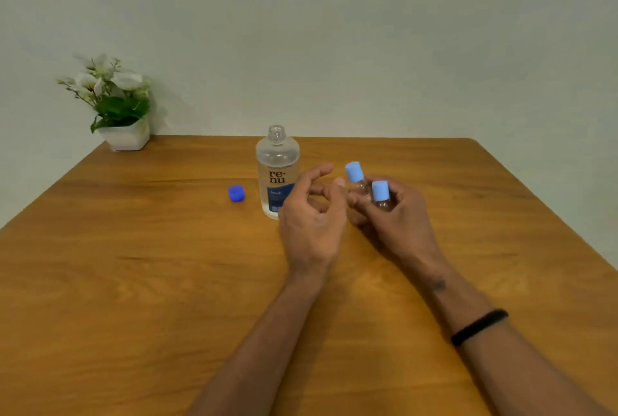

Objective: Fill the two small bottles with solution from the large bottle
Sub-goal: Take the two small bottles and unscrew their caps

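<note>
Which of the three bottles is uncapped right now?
The large bottle on the table: its neck is open. Both small bottles in the right hand carry light-blue caps.

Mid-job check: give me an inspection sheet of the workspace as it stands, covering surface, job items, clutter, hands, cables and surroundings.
Surface: wooden table, no spills seen.
Job's things: large bottle upright, uncapped, at the table's middle; its dark blue cap lies to its left. Two small bottles, light blue caps on, both held above the table.
Clutter: nothing seen.
Hands: right hand grips both small bottles; left hand holds nothing, fingers loosely curled beside the nearer cap.
Cables: nothing seen; a black band on the right wrist.
Surroundings: potted white flowers at the far left corner; plain wall behind.
</note>
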### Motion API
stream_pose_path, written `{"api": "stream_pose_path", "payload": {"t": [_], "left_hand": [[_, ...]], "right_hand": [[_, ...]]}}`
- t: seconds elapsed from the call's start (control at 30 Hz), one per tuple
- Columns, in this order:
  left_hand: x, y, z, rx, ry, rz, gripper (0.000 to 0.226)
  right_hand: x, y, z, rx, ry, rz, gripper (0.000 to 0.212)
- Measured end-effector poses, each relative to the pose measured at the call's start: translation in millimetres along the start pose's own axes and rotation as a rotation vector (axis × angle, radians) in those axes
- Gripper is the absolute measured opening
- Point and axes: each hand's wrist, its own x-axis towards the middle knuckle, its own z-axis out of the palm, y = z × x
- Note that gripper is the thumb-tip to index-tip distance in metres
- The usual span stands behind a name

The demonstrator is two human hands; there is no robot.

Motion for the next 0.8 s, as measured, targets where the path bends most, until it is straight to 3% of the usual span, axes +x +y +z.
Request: {"api": "stream_pose_path", "payload": {"t": [0.2, 0.3, 0.6, 0.8], "left_hand": [[-3, -9, 4, 0.034, -0.204, 0.019, 0.055], [-2, -6, 4, 0.005, -0.257, 0.015, 0.053], [-1, 19, 1, -0.101, -0.024, 0.0, 0.04], [-6, 16, 4, 0.171, -0.183, 0.09, 0.045]], "right_hand": [[-4, -1, -3, -0.154, -0.036, -0.03, 0.027], [-9, -9, -4, -0.122, -0.058, -0.057, 0.026], [-9, -9, -4, 0.073, -0.097, 0.045, 0.031], [-2, -9, -8, 0.347, 0.057, 0.136, 0.042]]}}
